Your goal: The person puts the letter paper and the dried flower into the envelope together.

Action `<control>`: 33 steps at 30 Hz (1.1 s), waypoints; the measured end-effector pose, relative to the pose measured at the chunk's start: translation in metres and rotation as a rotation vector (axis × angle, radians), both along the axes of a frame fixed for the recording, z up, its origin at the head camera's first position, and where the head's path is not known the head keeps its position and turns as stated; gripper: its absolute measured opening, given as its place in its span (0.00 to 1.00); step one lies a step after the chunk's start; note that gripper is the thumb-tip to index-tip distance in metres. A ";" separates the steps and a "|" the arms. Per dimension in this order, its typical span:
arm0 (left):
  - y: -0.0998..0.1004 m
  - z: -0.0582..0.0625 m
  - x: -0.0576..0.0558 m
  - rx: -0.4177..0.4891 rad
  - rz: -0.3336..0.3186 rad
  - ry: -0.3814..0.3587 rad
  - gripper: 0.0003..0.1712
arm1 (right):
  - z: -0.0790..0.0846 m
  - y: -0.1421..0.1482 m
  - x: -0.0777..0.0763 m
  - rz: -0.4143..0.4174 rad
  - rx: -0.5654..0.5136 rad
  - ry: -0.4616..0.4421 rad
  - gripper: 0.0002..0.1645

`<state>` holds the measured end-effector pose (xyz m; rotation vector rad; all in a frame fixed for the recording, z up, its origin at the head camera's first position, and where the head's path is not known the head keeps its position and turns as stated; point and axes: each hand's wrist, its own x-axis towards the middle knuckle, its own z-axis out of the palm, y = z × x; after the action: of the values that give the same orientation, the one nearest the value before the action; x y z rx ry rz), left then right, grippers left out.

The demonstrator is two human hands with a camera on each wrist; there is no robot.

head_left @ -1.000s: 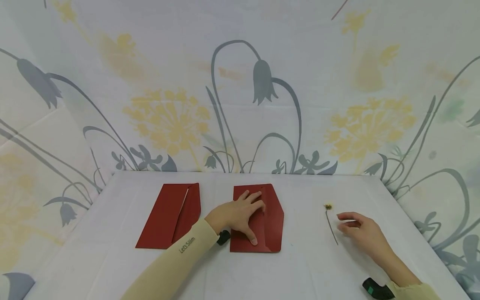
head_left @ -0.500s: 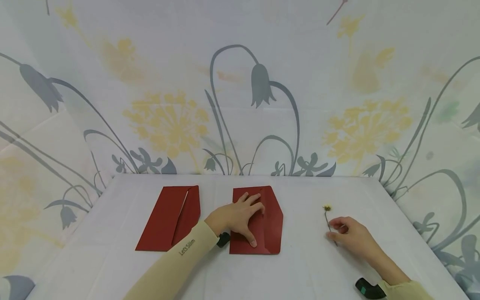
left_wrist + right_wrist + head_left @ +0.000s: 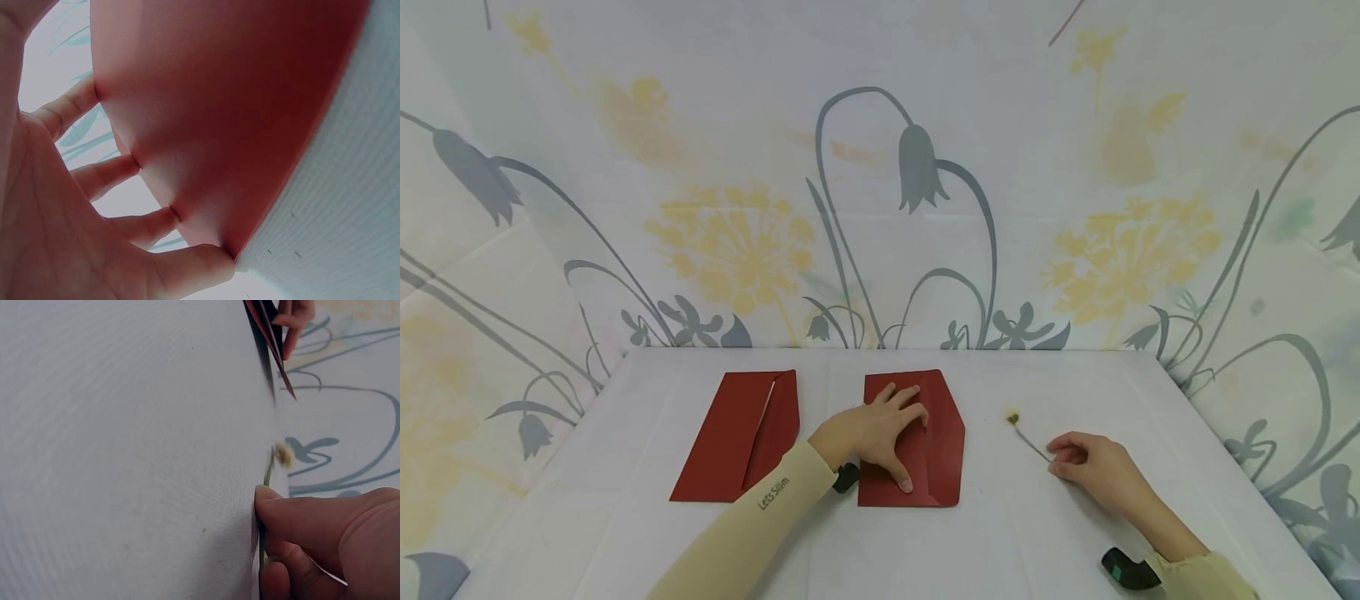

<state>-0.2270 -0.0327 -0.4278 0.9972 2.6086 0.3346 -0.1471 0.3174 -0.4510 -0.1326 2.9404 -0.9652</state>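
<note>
With fingers spread, my left hand (image 3: 876,433) rests on a red envelope (image 3: 946,442) in the middle of the table; its flap points right. In the left wrist view the fingertips touch the red paper (image 3: 237,112). Over on the right, my right hand (image 3: 1093,467) pinches the stem of a small dried flower (image 3: 1012,417) between thumb and fingers. The flower's yellowish head points up and to the left, toward the envelope. In the right wrist view the thumb (image 3: 300,515) lies against the green stem (image 3: 269,474); the stem's lower end is partly hidden by the fingers.
A second red envelope (image 3: 722,442) lies left of the left hand, with a pale edge showing along its flap. White cloth (image 3: 1000,533) covers the table. A fabric backdrop (image 3: 737,125) printed with flowers rises behind and at both sides.
My right hand has moved left to the flower and taken hold of its stem. The flower has swung so its head lies farther left. The left hand stays on the envelope.
</note>
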 end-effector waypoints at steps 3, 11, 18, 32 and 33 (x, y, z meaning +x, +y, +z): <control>0.000 0.000 0.000 -0.004 -0.001 0.005 0.46 | 0.001 -0.002 0.000 -0.003 0.001 0.007 0.12; 0.001 -0.002 -0.001 -0.010 0.003 0.015 0.46 | 0.004 -0.004 -0.003 0.032 -0.009 -0.010 0.11; 0.001 -0.005 -0.003 -0.009 0.000 0.013 0.47 | 0.003 -0.008 -0.009 0.045 -0.057 -0.027 0.11; 0.000 -0.006 -0.003 -0.011 -0.001 0.011 0.47 | 0.002 -0.014 -0.015 0.120 0.043 -0.021 0.06; 0.000 -0.007 -0.003 -0.010 -0.001 0.012 0.47 | 0.002 -0.014 -0.015 0.127 0.043 -0.022 0.06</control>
<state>-0.2303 -0.0328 -0.4346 1.0000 2.6185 0.3165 -0.1623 0.3037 -0.4492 -0.3013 2.8889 -0.8803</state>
